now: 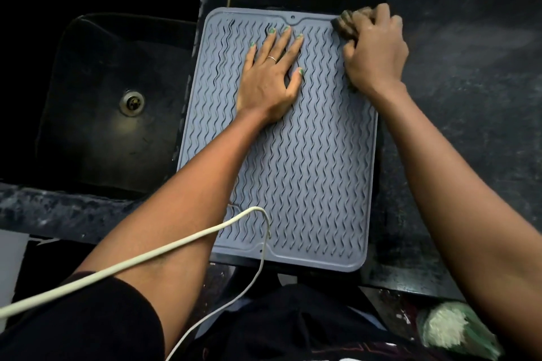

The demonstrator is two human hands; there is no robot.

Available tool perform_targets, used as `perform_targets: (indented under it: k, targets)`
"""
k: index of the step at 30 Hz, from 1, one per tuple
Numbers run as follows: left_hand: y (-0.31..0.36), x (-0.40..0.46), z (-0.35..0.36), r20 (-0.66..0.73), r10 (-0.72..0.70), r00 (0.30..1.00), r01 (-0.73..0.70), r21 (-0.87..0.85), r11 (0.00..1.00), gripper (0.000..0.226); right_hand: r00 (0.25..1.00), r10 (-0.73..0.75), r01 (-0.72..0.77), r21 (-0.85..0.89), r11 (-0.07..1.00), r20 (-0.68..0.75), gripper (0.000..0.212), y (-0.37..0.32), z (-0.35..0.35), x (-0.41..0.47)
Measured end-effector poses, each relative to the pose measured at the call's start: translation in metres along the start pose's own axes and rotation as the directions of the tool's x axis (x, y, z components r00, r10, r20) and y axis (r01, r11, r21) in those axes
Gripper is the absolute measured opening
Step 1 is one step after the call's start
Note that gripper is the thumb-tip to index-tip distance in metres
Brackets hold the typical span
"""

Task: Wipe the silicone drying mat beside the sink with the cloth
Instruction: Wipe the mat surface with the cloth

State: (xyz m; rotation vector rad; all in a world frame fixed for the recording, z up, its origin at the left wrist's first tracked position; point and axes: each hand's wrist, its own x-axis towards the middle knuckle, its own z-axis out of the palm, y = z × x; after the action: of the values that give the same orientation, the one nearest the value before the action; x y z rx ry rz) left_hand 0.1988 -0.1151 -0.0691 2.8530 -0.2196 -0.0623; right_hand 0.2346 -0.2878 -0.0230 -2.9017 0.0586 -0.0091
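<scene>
The sink [96,91] sits dark on the left, and the silicone drying mat [293,173] lies just beside it on the surface [469,97], its near edge overhanging the front. The left hand [271,76] presses flat on the mat, fingers spread, holding nothing. The right hand [375,47] has its grip closed on the cloth [346,25] at the far right corner. A hard stroke there could slide the mat or carry the cloth off it. The white cable [146,258] dangling over the near edge might snag.
</scene>
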Motion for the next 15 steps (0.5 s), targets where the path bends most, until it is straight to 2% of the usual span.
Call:
perform_targets:
  k: [5,11,13,15]
  targets:
    - [-0.001,0.001,0.000,0.000,-0.001,1.000,0.001,-0.003,1.000,0.059,0.997,-0.082,0.082,0.008,0.997,0.000,0.036,0.003,-0.005,-0.037]
    - [0.000,0.000,0.001,0.000,-0.003,1.000,0.003,-0.008,1.000,0.059,0.986,-0.149,0.150,-0.012,0.989,0.076,0.030,-0.001,-0.017,-0.145]
    - [0.000,0.000,0.000,-0.004,-0.006,1.000,0.006,-0.011,1.000,0.059,0.978,-0.141,0.145,-0.015,0.989,0.156,0.028,0.000,-0.024,-0.155]
    - [0.000,0.000,-0.001,-0.005,-0.008,1.000,0.008,-0.010,1.000,0.060,0.978,-0.072,0.054,0.095,0.994,0.197,0.027,0.002,-0.035,-0.140]
